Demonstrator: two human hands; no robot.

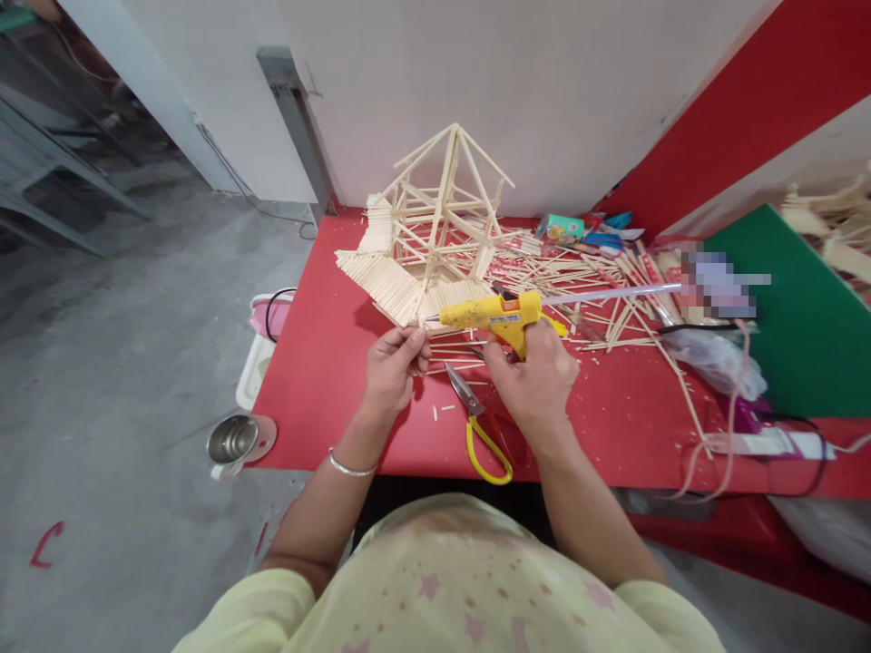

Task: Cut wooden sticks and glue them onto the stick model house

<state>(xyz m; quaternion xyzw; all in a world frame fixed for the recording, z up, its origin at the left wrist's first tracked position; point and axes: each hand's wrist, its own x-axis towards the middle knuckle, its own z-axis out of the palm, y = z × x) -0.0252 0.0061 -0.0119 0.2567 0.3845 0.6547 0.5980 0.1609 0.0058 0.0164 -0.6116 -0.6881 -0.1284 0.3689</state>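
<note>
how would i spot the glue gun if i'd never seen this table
On the red table, find the tall pale-stick frame. Just in front of it, the right hand holds the yellow glue gun, its tip close to the left hand. The scissors nearby show yellow too, but only the gun has a long translucent stick running out of its back.

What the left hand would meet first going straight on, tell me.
Likely the slatted panels of the wooden-stick model, right ahead of the left hand; the hot-glue gun is close too, depth unclear.
</note>
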